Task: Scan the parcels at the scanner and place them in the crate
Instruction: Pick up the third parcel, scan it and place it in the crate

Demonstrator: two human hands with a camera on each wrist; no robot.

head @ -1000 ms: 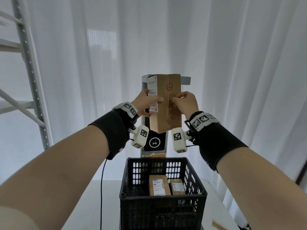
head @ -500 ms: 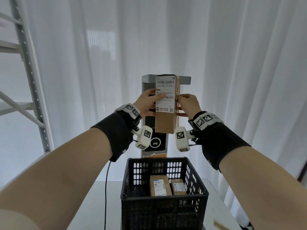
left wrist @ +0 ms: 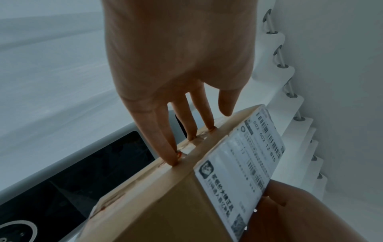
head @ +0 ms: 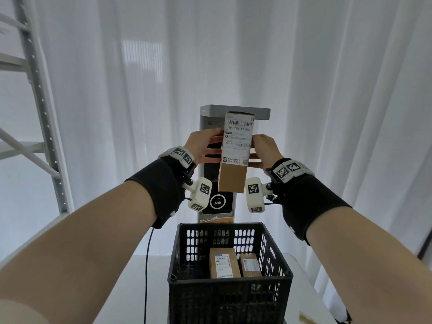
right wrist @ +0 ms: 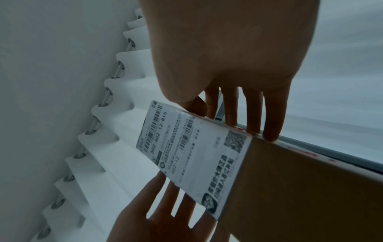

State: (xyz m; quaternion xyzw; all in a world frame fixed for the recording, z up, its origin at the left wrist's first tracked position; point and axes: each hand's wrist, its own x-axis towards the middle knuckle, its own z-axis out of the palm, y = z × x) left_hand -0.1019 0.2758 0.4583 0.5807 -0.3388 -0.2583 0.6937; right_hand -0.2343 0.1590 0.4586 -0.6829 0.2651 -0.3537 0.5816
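I hold a brown cardboard parcel (head: 233, 176) upright in front of the grey scanner column (head: 211, 120), its white barcode label facing me. My left hand (head: 216, 141) grips its left side: the fingertips (left wrist: 192, 138) press on the taped face and the thumb lies at the label's edge. On the other side my right hand (head: 258, 148) holds it, fingers (right wrist: 253, 129) over the far edge and thumb by the label. The black plastic crate (head: 230, 298) stands below with two labelled parcels (head: 224, 265) inside.
A grey metal shelving rack (head: 35, 90) rises at the left. White curtains (head: 327, 90) hang behind the scanner. A black cable (head: 146, 265) runs down across the white table (head: 131, 288) left of the crate.
The parcel has turned about its upright axis: the taped face showed a second ago, and the label face now points at me. Both hands shifted their hold with it.
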